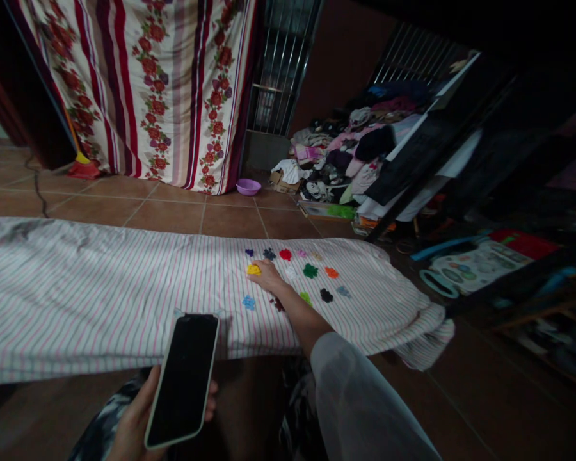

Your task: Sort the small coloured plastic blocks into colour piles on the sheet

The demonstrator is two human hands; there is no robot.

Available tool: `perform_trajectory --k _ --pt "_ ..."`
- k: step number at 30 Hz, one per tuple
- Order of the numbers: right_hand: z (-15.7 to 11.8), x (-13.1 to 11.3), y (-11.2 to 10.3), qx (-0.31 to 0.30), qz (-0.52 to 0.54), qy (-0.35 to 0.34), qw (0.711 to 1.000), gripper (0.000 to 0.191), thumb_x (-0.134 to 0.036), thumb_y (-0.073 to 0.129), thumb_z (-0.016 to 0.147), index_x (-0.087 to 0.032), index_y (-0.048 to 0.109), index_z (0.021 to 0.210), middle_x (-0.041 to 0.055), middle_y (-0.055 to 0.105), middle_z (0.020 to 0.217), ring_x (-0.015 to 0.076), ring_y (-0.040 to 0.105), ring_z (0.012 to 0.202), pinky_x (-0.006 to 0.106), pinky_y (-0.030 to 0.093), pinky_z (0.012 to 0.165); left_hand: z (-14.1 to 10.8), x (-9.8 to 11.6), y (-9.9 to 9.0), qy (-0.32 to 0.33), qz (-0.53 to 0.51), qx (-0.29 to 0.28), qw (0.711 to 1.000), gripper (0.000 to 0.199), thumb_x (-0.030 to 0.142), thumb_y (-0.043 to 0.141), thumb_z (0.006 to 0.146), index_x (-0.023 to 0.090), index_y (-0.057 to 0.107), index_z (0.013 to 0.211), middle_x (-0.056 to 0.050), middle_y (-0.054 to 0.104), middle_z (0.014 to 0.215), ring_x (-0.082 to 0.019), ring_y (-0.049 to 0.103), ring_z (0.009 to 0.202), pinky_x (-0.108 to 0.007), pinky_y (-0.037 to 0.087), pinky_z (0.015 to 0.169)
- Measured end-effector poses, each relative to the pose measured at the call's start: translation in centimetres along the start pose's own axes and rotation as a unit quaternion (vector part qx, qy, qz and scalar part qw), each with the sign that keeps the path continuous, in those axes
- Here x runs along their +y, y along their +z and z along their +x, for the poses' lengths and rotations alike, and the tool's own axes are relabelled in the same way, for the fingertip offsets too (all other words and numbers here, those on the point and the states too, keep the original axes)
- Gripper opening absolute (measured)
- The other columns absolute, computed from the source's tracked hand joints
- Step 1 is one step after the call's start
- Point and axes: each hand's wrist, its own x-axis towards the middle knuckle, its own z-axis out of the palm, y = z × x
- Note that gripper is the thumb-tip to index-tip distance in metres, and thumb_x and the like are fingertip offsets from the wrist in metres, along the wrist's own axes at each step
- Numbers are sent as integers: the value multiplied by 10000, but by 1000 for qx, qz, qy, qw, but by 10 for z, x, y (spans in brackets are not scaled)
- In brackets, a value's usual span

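My left hand (139, 410) is wrapped round a smartphone (185, 378) with a dark screen and a pale case, held over the near edge of the striped cloth (125, 288). My right hand (267, 276) reaches out across the cloth, its fingers closed about small yellow pieces (253, 270). Around it lie little heaps sorted by colour: light blue pieces (248, 301), red pieces (285, 255), dark green pieces (310, 271), orange pieces (331, 273) and black pieces (326, 295). My right forearm partly covers the dark brown pieces (277, 303) and lime green pieces (306, 298).
Beyond the cloth, a purple basin (248, 187) stands on the tiled floor (173, 214) beside a hanging floral curtain (148, 96). Clothes (345, 147) are heaped at the back right. A broom (83, 166) leans at the left, and a dark slanting bar (413, 192) rises at the right.
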Motion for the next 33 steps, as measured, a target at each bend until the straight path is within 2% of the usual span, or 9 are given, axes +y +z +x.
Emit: perform_trajectory --k 9,13,19,24,27,30,33 --pt "-3 9 -4 14 25 -25 999 473 -332 702 741 -171 599 1173 99 582 1145 209 533 1066 319 405 930 -1 2 5 -9 -7 0 1000 525 532 723 666 69 750 911 -212 715 975 -356 684 887 -443 530 848" --pt "-5 11 -5 20 27 -19 999 414 -263 669 766 -151 605 1159 104 608 1143 197 563 1044 302 430 913 -3 1 6 -5 -11 9 1000 508 518 727 665 78 753 917 -209 714 980 -363 680 902 -447 529 853" --pt "-8 10 -10 30 18 -12 999 311 -151 556 830 -199 632 1128 50 646 1160 169 575 1070 279 415 956 -1 -1 1 -10 -7 12 1000 512 515 725 665 65 752 907 -219 712 975 -369 680 897 -458 526 857" --pt "-12 27 -32 58 -12 41 997 349 -129 492 857 -198 613 1178 45 647 1175 148 580 1075 239 406 951 0 -1 5 -11 -12 33 999 533 523 753 623 65 752 896 -221 713 962 -378 678 895 -473 525 853" --pt "-20 46 -52 72 -52 93 992 328 -141 455 866 -180 634 1139 80 648 1141 178 589 1051 266 407 929 -1 1 10 -20 -13 36 999 575 543 776 576 59 752 886 -227 711 961 -382 678 891 -468 528 847" --pt "-29 64 -66 65 -90 132 985 318 -217 510 850 -158 631 1138 123 635 1128 228 582 1053 311 403 911 -1 1 12 -23 -14 35 999 565 523 786 570 54 752 884 -229 709 964 -376 680 883 -457 529 847" --pt "-34 76 -69 38 -110 133 984 401 -334 613 797 -158 621 1157 132 623 1146 258 555 1089 329 389 921 0 0 11 -31 -15 35 999 561 512 793 564 51 753 882 -231 708 968 -376 681 879 -453 530 847"
